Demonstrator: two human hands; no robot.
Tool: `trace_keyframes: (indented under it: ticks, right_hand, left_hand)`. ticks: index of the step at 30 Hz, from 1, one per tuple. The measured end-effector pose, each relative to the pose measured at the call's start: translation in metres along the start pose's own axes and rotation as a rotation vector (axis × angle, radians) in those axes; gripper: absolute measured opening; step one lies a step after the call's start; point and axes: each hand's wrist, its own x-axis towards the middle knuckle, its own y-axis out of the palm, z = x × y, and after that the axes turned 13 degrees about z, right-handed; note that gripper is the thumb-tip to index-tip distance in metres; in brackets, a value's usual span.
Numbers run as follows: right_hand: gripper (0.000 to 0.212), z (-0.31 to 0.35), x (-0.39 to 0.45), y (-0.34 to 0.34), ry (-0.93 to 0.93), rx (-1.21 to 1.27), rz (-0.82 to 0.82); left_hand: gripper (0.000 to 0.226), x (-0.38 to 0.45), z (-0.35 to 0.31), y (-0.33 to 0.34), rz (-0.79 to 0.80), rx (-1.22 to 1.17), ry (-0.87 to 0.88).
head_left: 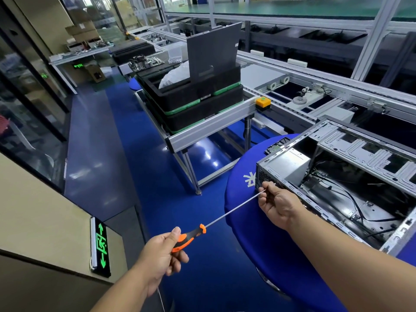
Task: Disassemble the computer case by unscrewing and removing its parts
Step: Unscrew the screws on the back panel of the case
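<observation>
At the open sheet-metal case (351, 176) corner, the screwdriver's (225, 216) slim steel shaft is pinched by right hand (278, 204), its rubbery orange-black handle clenched in left hand (161, 251).

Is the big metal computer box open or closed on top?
Open. The computer case has no cover, so its grey power supply and black cables show inside.
</observation>
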Motion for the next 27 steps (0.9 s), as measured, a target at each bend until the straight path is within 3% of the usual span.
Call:
trace_keyframes:
  ticks: [6,9,14,18,22,27]
  right_hand:
    - [0.029,0.000,0.001,-0.001,-0.004,0.015,-0.001]
    - [0.029,-0.001,0.001,-0.001,-0.005,0.011,-0.003]
    - [0.030,-0.001,0.000,0.002,-0.012,0.018,-0.009]
    - [0.032,-0.001,-0.001,0.003,-0.022,0.026,-0.005]
    - [0.032,-0.001,-0.002,0.004,-0.023,0.031,-0.003]
    - [0.032,-0.001,-0.003,0.006,-0.017,0.029,0.003]
  left_hand:
    - [0.056,-0.003,-0.002,0.002,-0.023,-0.086,-0.059]
    - [0.048,-0.004,-0.003,0.004,-0.036,-0.011,-0.007]
    - [0.013,-0.011,-0.005,0.012,-0.071,0.342,0.218]
    - [0.040,-0.019,-0.006,0.014,-0.172,0.735,0.335]
    - [0.040,-0.016,-0.004,0.013,-0.220,0.642,0.349]
    - [0.037,-0.007,0.002,0.004,-0.154,0.455,0.280]
